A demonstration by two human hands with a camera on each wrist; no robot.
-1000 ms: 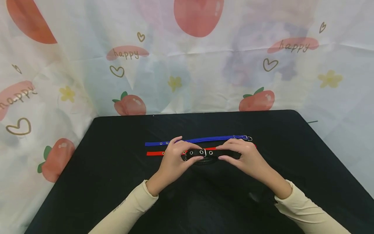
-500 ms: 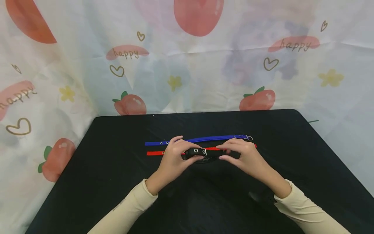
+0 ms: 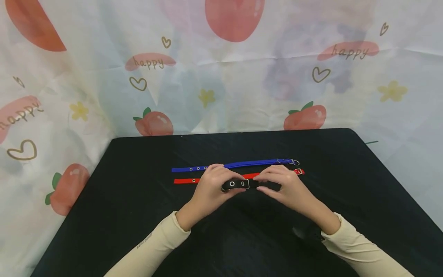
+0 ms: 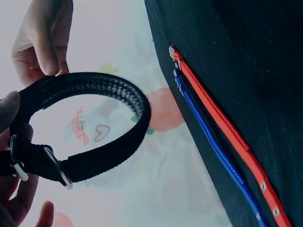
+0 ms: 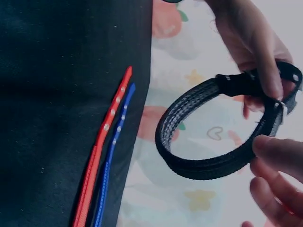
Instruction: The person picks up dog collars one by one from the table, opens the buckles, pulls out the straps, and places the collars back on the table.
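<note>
A black collar (image 3: 237,184), bent into a loop, is held between both hands over the table. It has metal eyelets, a buckle (image 4: 18,163) and a D-shaped ring (image 4: 59,168). My left hand (image 3: 215,184) pinches it beside the buckle, thumb on the near side. On the other side of the buckle, my right hand (image 3: 284,181) pinches the band between thumb and fingertips. The strap's free end cannot be made out clearly. Behind the hands lie a red collar (image 3: 185,181) and a blue collar (image 3: 249,164), both stretched out flat and partly covered by the hands.
The table is covered in black cloth (image 3: 145,211). A white curtain (image 3: 235,84) with fruit, hearts and lettering hangs along its back and left sides. The red and blue collars lie roughly parallel, blue farther back.
Both hands have drawn slightly closer together and lower. The black collar has tilted, hiding its lining in the head view. An eyelet seen right of the buckle no longer shows.
</note>
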